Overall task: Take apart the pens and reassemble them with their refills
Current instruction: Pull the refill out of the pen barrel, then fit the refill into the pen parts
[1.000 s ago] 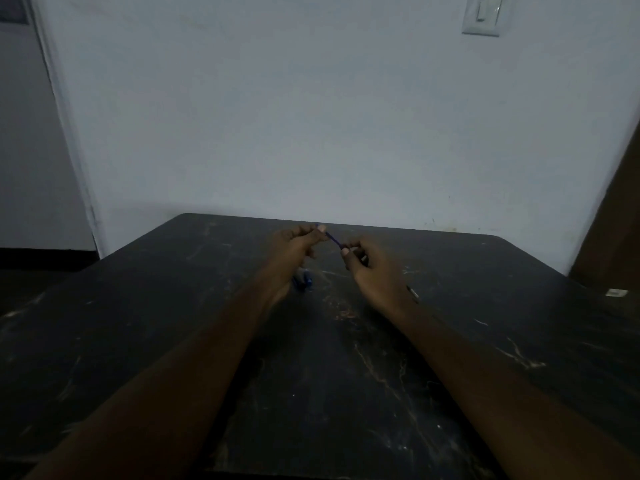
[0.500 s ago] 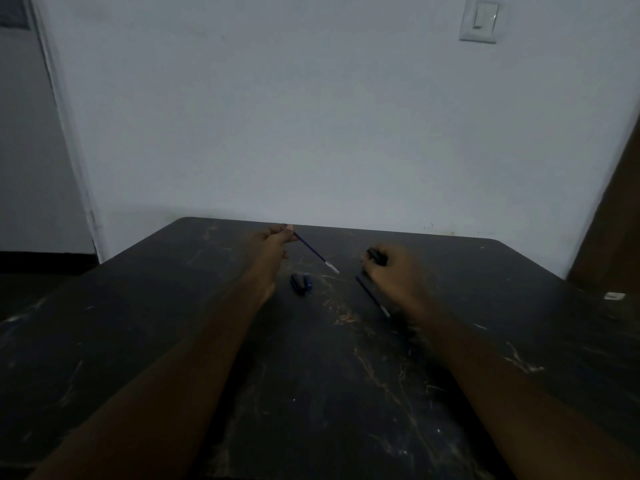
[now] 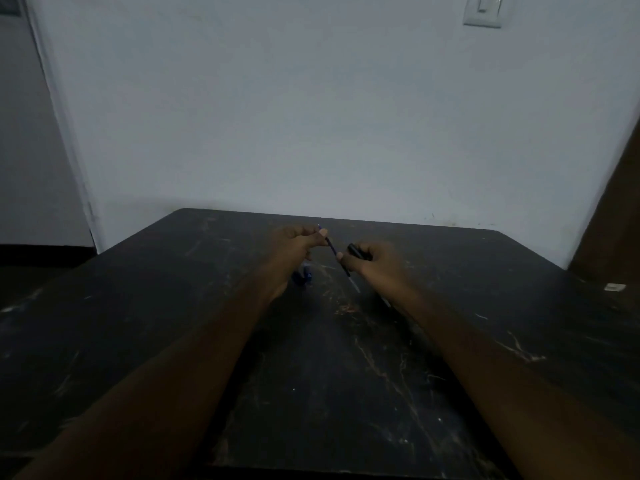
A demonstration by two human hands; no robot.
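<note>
**Refill and black pen part held above the table: hazards and count**

My left hand (image 3: 294,245), toward the far edge of the scratched black table (image 3: 138,323), pinches the upper end of a thin dark-blue plastic refill (image 3: 331,247) between thumb and forefinger. The refill slants toward the near edge with its pale tip lowest. On the table by that wrist lie short blue plastic pen pieces (image 3: 304,276). My right hand (image 3: 379,266), just beside the left, is curled round a short black cylindrical pen part (image 3: 356,251). Its thumb sits at the refill's middle; I cannot tell whether it touches. A pale slender tip (image 3: 386,302) shows from under the right wrist. A small white scrap (image 3: 614,287) lies near the right edge.

Hazards, as I judge them:
- The refill is thin and gripped at one end only, so it may bend or slip if it meets the black part off-axis.
- A blue refill in a black part may be a mismatch.
- My left wrist could sweep the blue pieces, which would roll.
- My right wrist could knock the hidden piece.

Count:
- One refill in hand.
- One black part.
- Apparently two blue pieces, though blur leaves this uncertain.
- One pale tip.
- One scrap.
</note>
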